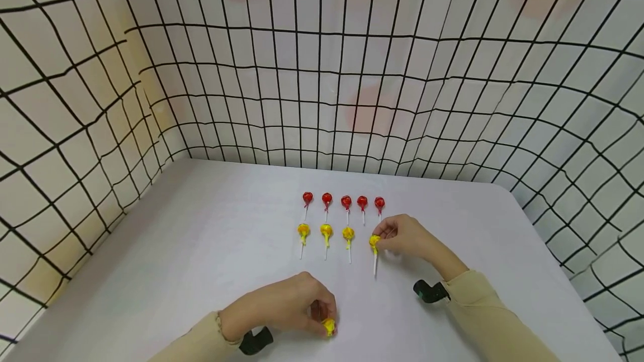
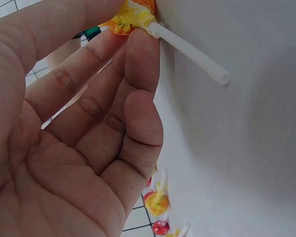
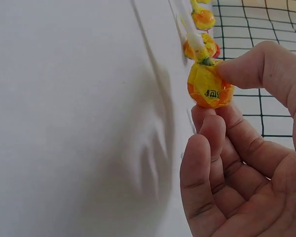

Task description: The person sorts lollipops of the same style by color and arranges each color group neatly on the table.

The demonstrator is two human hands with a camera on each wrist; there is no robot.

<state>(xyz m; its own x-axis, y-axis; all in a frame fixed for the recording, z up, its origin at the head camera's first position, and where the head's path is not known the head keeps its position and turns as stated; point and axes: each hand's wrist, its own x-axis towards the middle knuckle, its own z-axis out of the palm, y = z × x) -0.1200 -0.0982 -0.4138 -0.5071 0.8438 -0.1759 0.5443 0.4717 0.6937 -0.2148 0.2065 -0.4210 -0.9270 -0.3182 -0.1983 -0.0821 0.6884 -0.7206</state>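
Note:
My right hand (image 1: 406,237) pinches a yellow-wrapped lollipop (image 1: 374,242) by its head, at the right end of a row of yellow lollipops (image 1: 326,231). In the right wrist view that lollipop (image 3: 209,86) shows dark print on its wrapper, thumb on one side and fingertips on the other. Nearer the front edge, my left hand (image 1: 294,306) pinches another yellow lollipop (image 1: 329,326). The left wrist view shows this lollipop's (image 2: 130,19) white stick pointing away from the fingers. Behind the yellow row lies a row of several red lollipops (image 1: 346,202), heads away from me.
The lollipops lie on a white-covered table (image 1: 201,239). Black-and-white gridded walls (image 1: 322,71) rise at the back and both sides. A dark wrist device (image 1: 431,291) sits by the right cuff, another (image 1: 256,342) by the left.

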